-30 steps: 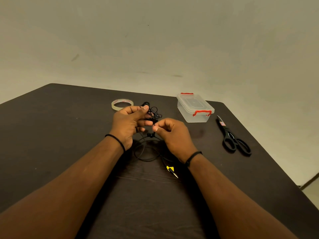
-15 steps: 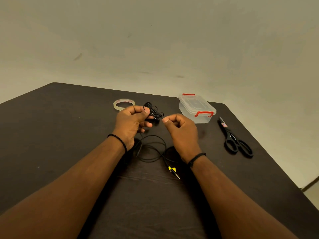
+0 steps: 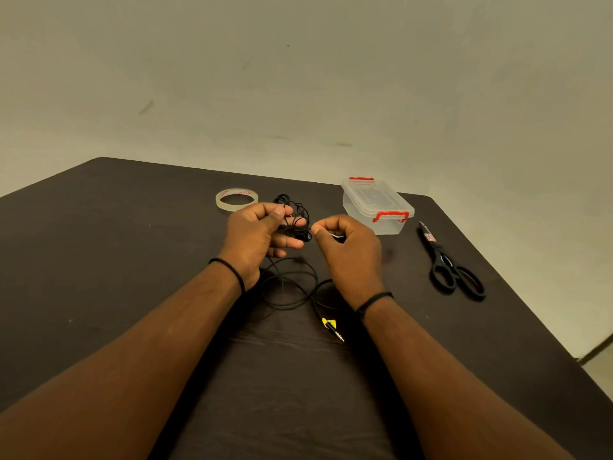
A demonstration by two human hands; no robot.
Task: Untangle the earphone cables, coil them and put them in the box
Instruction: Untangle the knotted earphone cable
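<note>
The left hand (image 3: 257, 232) grips a knotted clump of thin black earphone cable (image 3: 296, 216). The right hand (image 3: 350, 247), fingers curled, pinches a strand beside it. Slack loops lie beneath both wrists.

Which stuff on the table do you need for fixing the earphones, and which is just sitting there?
Needed:
earphone cable, held by the left hand and right hand
box, lid on

Just lying there:
tape roll
scissors

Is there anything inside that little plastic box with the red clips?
The clear box looks empty through its see-through walls, with its lid on and both red clips down. The tangled earphone cable is gripped by the left hand. The box's far wall is hidden.
</note>
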